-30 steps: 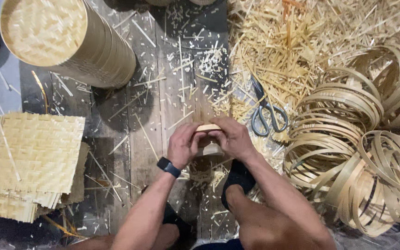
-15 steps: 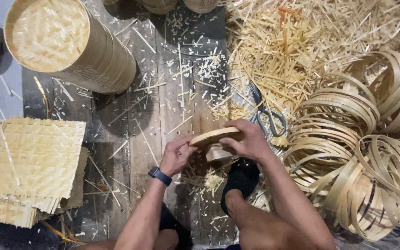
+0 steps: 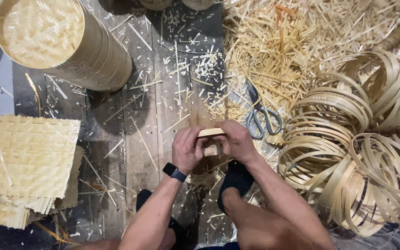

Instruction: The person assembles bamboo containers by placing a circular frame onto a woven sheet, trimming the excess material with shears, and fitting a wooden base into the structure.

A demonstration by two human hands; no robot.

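Both hands meet over a dark wooden board. My left hand (image 3: 187,149), with a black watch on its wrist, and my right hand (image 3: 237,140) grip a small bamboo ring (image 3: 210,133) from either side, thumbs on its near edge. The ring is held nearly flat, so only its pale rim shows between the fingers. A small wooden block (image 3: 212,150) sits just beneath the hands. My dark-socked foot (image 3: 235,181) rests below the right hand.
A tall stack of round woven bamboo trays (image 3: 65,44) lies at top left. Square woven mats (image 3: 26,162) are piled at left. Scissors (image 3: 261,118) lie right of my hands. Coiled bamboo strips (image 3: 353,153) fill the right; offcuts (image 3: 274,51) litter the back.
The bamboo ring, held tilted and showing its oval face half a second ago, is now turned flat. My left hand has closed back onto it beside the right hand.
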